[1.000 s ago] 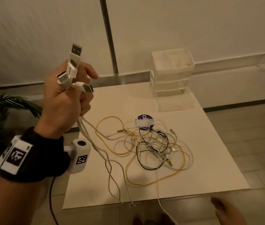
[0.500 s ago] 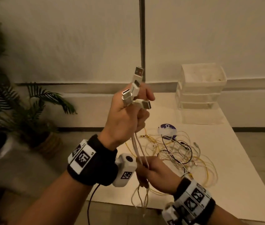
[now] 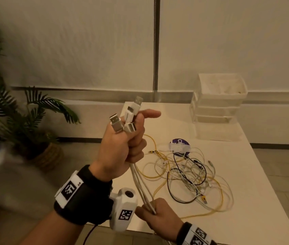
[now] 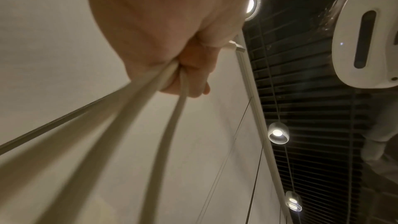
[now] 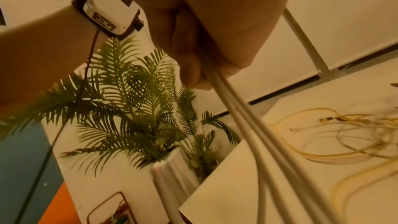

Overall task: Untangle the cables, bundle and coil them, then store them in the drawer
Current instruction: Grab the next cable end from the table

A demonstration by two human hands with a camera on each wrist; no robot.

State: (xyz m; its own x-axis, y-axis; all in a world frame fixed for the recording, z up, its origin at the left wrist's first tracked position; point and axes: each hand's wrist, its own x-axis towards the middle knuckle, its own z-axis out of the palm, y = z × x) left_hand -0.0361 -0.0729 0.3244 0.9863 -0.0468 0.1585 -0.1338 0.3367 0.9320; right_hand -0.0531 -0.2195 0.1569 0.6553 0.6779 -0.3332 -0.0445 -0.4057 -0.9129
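My left hand [image 3: 122, 149] is raised in a fist round several white cables [image 3: 141, 187], their USB plugs [image 3: 127, 117] sticking up above the knuckles. The same cables [image 4: 150, 101] run taut down to my right hand [image 3: 157, 214], which grips them lower, near the table's front edge; the right wrist view shows the white cables [image 5: 243, 117] leaving that fist. A tangle of yellow, white and black cables [image 3: 189, 175] lies on the white table [image 3: 257, 200]. A translucent white drawer unit [image 3: 218, 105] stands at the table's back right, drawers shut.
A purple-and-white round disc [image 3: 180, 145] lies at the far side of the tangle. Potted palms [image 3: 25, 121] stand on the floor left of the table. A wall with a vertical metal strip [image 3: 156, 50] runs behind.
My right hand came up from below the table edge and took hold of the white cables under the left hand. It has since slid lower along them. The head view swung left.
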